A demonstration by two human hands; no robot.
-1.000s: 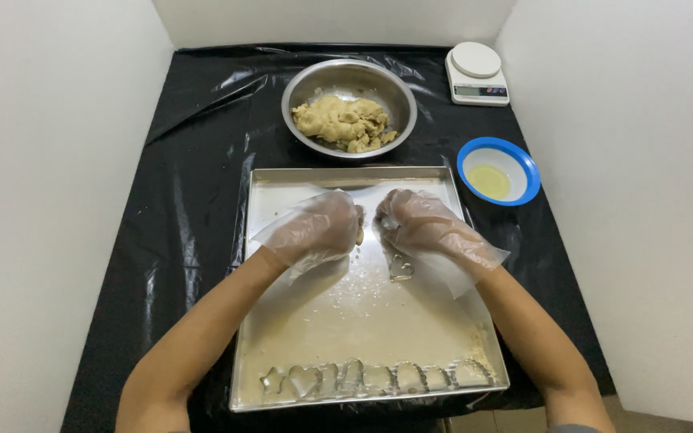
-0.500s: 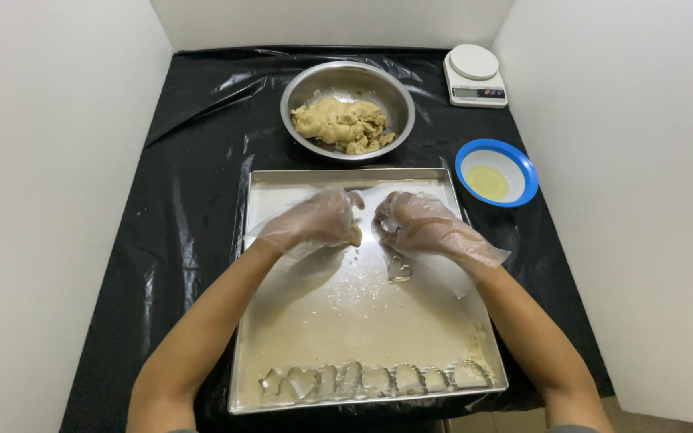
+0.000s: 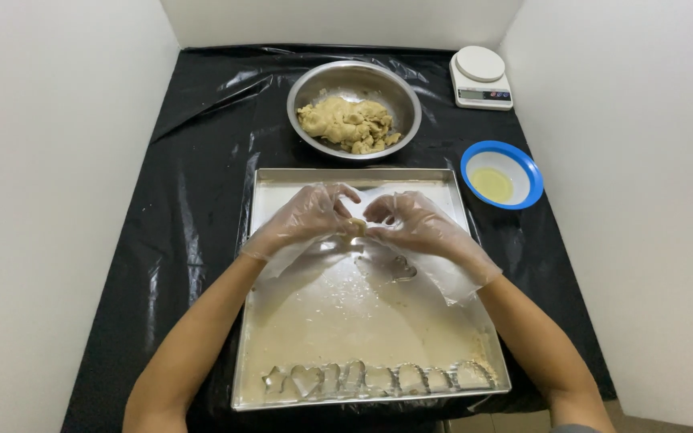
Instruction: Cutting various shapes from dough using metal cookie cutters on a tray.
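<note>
Both hands gloved in clear plastic, fingertips meeting over the upper middle of the baking tray (image 3: 260, 321). Between them: a small bit of dough (image 3: 356, 226), pinched from both sides. My left hand (image 3: 308, 218) is curled, thumb and fingers closed on the bit from the left. My right hand (image 3: 412, 224) mirrors it, fingers closed on the same bit from the right. Most of the piece is hidden by the gloves, so I can't tell its shape.

Just below my right hand, a metal cookie cutter (image 3: 399, 269) lies flat on the tray, apart from both hands. Tray surface is greasy, with crumbs scattered about.

Along the tray's near edge: a row of cut dough shapes (image 3: 374, 378), side by side, touching or nearly so.

Beyond the tray's far edge: steel bowl (image 3: 314, 84) with a lump of dough in it. To the right of the tray: blue-rimmed dish (image 3: 524, 164) holding pale yellow liquid. Far right corner: white kitchen scale (image 3: 481, 76). All sit on a black plastic sheet (image 3: 178, 200) covering the table.
</note>
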